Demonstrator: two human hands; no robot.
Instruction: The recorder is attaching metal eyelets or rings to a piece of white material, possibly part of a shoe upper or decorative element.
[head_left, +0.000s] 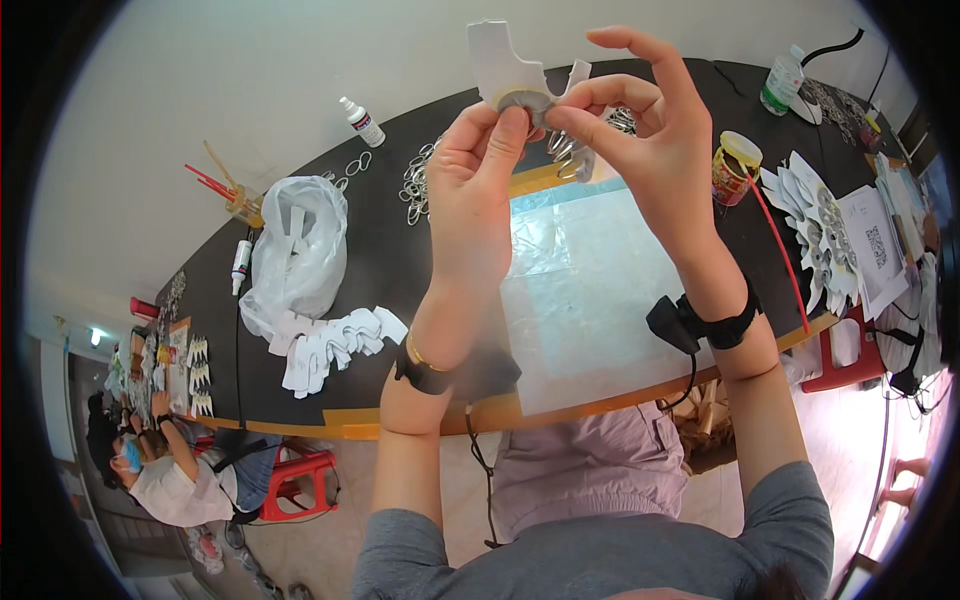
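Note:
I hold up a white, flat cut-out piece with a rounded grey part along its lower edge, over the far side of the table. My left hand grips it from the left, its thumb pressed on the grey part. Thumb and forefinger of my right hand pinch the right end, with another finger raised away. What lies behind the fingertips is hidden. Below the hands a clear plastic sheet covers the work spot. Metal rings lie beside my left wrist, and more metal rings show between the hands.
On the left are a white plastic bag, a row of white cut-outs and a white bottle. A yellow-rimmed jar, a red stick and grey-white pieces lie right. A co-worker sits far left.

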